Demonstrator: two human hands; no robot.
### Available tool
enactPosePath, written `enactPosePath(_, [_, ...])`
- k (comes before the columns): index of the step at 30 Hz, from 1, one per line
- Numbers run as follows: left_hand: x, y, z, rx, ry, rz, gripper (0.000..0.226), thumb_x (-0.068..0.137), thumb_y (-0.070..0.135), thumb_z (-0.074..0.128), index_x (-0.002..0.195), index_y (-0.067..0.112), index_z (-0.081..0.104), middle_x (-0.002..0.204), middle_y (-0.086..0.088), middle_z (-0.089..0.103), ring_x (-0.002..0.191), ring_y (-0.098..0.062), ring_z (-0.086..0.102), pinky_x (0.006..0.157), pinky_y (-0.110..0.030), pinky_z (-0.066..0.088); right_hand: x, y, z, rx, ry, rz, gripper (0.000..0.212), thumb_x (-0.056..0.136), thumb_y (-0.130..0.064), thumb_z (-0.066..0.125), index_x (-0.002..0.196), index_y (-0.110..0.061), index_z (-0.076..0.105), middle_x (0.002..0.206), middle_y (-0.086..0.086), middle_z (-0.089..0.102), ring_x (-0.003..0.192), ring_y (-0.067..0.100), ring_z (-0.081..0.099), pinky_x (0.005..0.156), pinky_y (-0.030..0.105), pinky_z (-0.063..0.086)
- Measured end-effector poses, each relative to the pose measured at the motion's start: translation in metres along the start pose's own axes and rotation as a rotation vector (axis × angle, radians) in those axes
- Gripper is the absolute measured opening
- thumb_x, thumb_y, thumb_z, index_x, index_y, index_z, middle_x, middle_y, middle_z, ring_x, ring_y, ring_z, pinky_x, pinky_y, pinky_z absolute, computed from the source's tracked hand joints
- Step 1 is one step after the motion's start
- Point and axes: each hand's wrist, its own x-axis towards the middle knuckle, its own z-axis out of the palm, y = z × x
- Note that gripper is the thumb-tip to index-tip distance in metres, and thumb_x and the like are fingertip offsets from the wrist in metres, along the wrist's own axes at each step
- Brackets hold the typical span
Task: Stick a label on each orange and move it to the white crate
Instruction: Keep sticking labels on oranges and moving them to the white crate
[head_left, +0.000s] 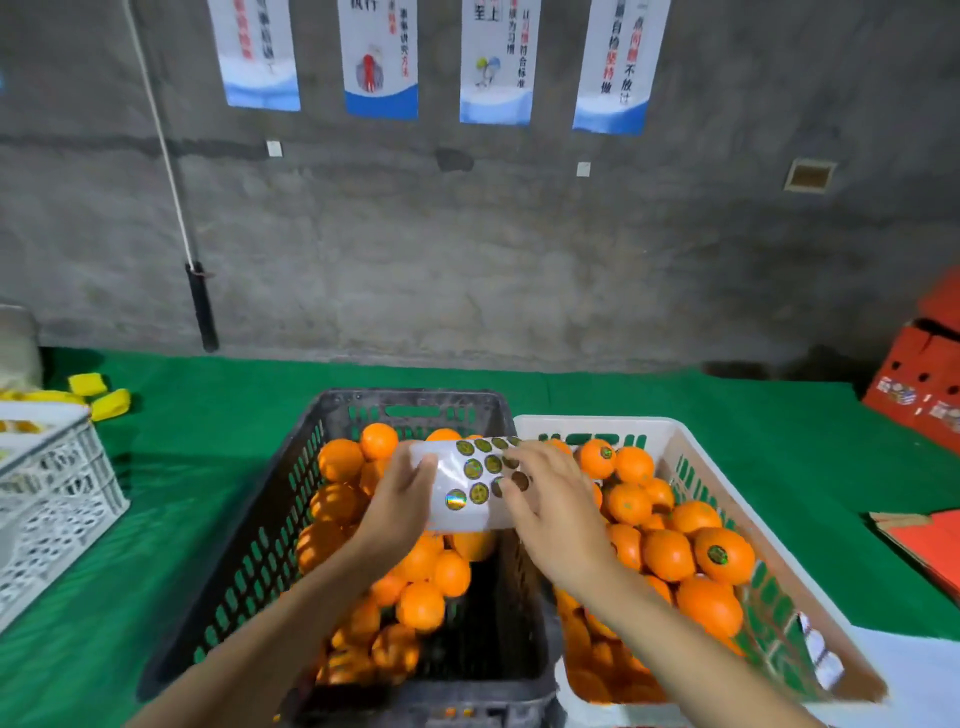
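Note:
A black crate in the middle holds several unlabelled oranges. Right beside it stands the white crate, holding several oranges, some with round stickers, such as one labelled orange. My left hand grips a white label sheet by its left edge, above the black crate. Rows of round dark-gold labels cover the sheet. My right hand reaches over the sheet's right side, fingertips on the labels there. Whether it pinches a label I cannot tell.
Both crates stand on a green-covered table. Another white lattice crate sits at the left edge, with yellow items behind it. Red cardboard boxes stand at the far right, flat red card below them. A concrete wall with posters rises behind.

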Motion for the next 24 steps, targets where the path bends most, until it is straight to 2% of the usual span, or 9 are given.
enactPosePath(2, [0.002,0.001,-0.035,0.060,-0.009,-0.020,0.011,0.107,0.015,0.042,0.098,0.014,0.049,0.076,0.014,0.070,0.070,0.003,0.067,0.059,-0.013,0.052,0.002,-0.027,0.026,0.021,-0.026,0.008,0.029,0.095,-0.031,0.057,0.122,-0.022,0.063,0.125,-0.004,0.059,0.120,0.018,0.050,0.101,0.034,0.039])
enactPosePath(4, [0.005,0.000,-0.051,0.142,-0.011,-0.047,0.018,0.107,0.016,0.041,0.089,0.015,0.043,0.062,0.019,0.061,0.057,0.007,0.059,0.051,-0.008,0.045,0.005,-0.045,0.050,0.023,-0.042,0.036,0.028,0.095,-0.033,0.057,0.121,-0.024,0.063,0.125,-0.006,0.059,0.119,0.017,0.049,0.100,0.035,0.039])
enactPosePath(6, [0.009,-0.003,-0.068,0.215,0.029,-0.056,0.024,0.106,0.018,0.042,0.084,0.009,0.042,0.067,0.009,0.054,0.060,0.002,0.051,0.057,-0.016,0.044,0.009,-0.066,0.078,0.015,-0.068,0.060,0.032,0.096,-0.038,0.054,0.124,-0.027,0.062,0.129,-0.009,0.057,0.122,0.015,0.047,0.101,0.032,0.035])
enactPosePath(9, [0.007,-0.016,-0.091,0.270,0.072,-0.062,0.028,0.105,0.022,0.045,0.082,0.006,0.041,0.074,-0.010,0.041,0.069,-0.017,0.041,0.063,-0.037,0.035,0.008,-0.084,0.116,0.013,-0.148,0.036,0.038,0.097,-0.043,0.051,0.131,-0.027,0.059,0.134,-0.009,0.052,0.125,0.013,0.043,0.103,0.028,0.031])
enactPosePath(12, [0.003,-0.030,-0.111,0.266,0.117,-0.071,0.036,0.103,0.027,0.051,0.078,0.002,0.042,0.072,-0.017,0.040,0.065,-0.020,0.036,0.061,-0.038,0.030,0.000,-0.083,0.137,0.040,-0.237,0.030,0.043,0.098,-0.045,0.052,0.137,-0.027,0.056,0.134,-0.009,0.051,0.123,0.015,0.046,0.103,0.029,0.037])
enactPosePath(16, [0.007,-0.028,-0.116,0.208,0.071,-0.180,0.050,0.098,0.041,0.057,0.058,0.021,0.035,0.051,0.001,0.035,0.043,-0.012,0.030,0.045,-0.026,0.026,0.002,-0.069,0.140,0.003,-0.266,0.007,0.045,0.097,-0.045,0.055,0.137,-0.025,0.056,0.133,-0.008,0.054,0.121,0.013,0.050,0.099,0.028,0.042])
enactPosePath(18, [0.010,-0.026,-0.111,0.188,0.016,-0.235,0.056,0.095,0.048,0.059,0.049,0.029,0.035,0.048,0.007,0.032,0.042,-0.011,0.028,0.043,-0.023,0.025,0.006,-0.063,0.136,0.002,-0.262,0.008,0.042,0.096,-0.045,0.057,0.132,-0.024,0.060,0.129,-0.008,0.057,0.117,0.012,0.053,0.092,0.027,0.046])
enactPosePath(21, [0.008,-0.027,-0.109,0.244,-0.104,-0.228,0.056,0.092,0.053,0.062,0.053,0.026,0.032,0.052,0.007,0.025,0.048,-0.011,0.026,0.048,-0.022,0.022,0.006,-0.058,0.138,0.076,-0.254,0.073,0.038,0.094,-0.043,0.061,0.127,-0.025,0.064,0.123,-0.011,0.059,0.110,0.009,0.056,0.083,0.027,0.049])
enactPosePath(24, [0.005,-0.030,-0.108,0.301,-0.171,-0.217,0.052,0.093,0.042,0.066,0.065,0.013,0.033,0.060,0.001,0.021,0.056,-0.015,0.021,0.053,-0.025,0.018,0.004,-0.054,0.142,0.197,-0.214,0.161,0.039,0.090,-0.044,0.067,0.125,-0.027,0.065,0.121,-0.014,0.060,0.108,0.004,0.055,0.085,0.023,0.048])
